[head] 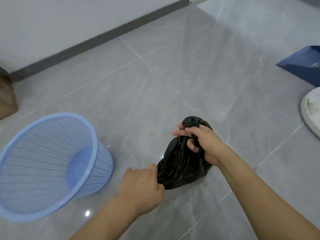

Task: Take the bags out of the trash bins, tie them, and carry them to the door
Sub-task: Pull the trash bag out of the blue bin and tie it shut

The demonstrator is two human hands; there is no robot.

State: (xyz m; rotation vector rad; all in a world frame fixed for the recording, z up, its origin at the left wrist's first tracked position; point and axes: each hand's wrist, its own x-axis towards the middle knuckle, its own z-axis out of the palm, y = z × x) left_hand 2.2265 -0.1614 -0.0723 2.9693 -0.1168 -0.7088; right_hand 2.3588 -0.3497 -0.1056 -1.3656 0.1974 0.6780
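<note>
Between the hands hung the bag point(180, 163), limp and seemingly light; right hand point(200, 142) fisted its gathered neck, left hand point(143, 186) pinched a corner, the likeliest holds for knotting.

This looks like a room inside a home. The floor point(173, 66) has big shiny grey tiles, a dark strip point(97, 40) runs along the white wall point(52, 23), and a blue plastic bin point(52, 163) stands there.

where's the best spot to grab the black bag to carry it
Take the black bag by its gathered neck at the top, coming from above, where the right hand already bunches it. The plastic narrows there, so the body hangs below; the left hand only pinches a lower corner.
</note>
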